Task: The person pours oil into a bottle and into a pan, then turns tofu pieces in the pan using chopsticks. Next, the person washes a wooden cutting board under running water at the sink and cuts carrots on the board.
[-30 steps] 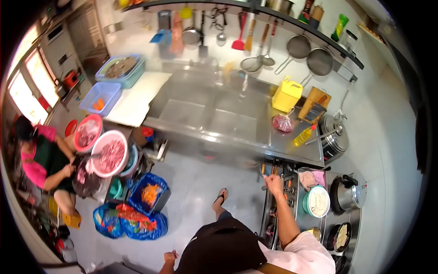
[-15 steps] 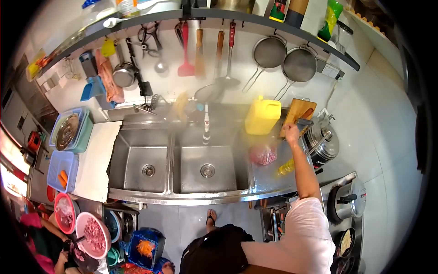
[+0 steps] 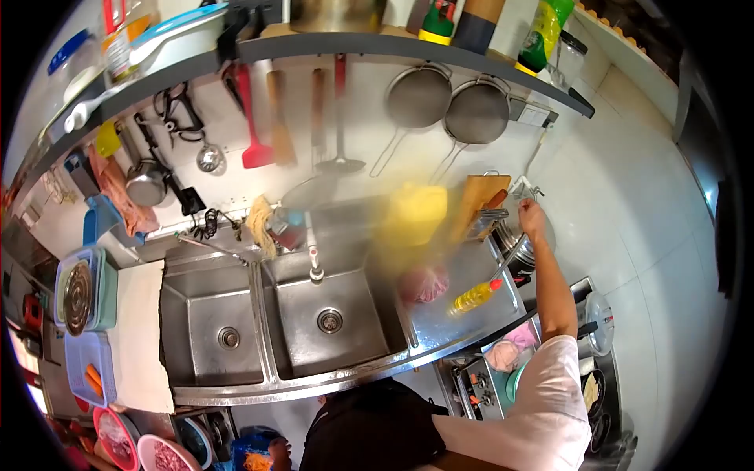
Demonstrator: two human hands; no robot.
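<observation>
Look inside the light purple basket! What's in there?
Orange carrots lie inside the light purple basket. They cover the bit of basket bottom right under them, so that can't be seen.

On my feed, a steel sink (image 3: 267, 357) has two basins, with a white-bodied faucet (image 3: 314, 264) over the one nearer the yellow jug (image 3: 416, 216). The jug is blurred, so I can't read its outline. Beside it I see a tied plastic bag (image 3: 428, 284) with reddish contents, then a yellow bottle (image 3: 473, 299) with a red cap. Two round strainers (image 3: 448, 106) and a red spatula (image 3: 256, 154) hang below a dark shelf (image 3: 338, 47), which carries a green bottle (image 3: 542, 41). Across the sink, a white sheet (image 3: 137, 330) lies beside a blue basket (image 3: 108, 363) holding carrots (image 3: 93, 379). Below it I make out a red-rimmed basin (image 3: 102, 416) of meat.
</observation>
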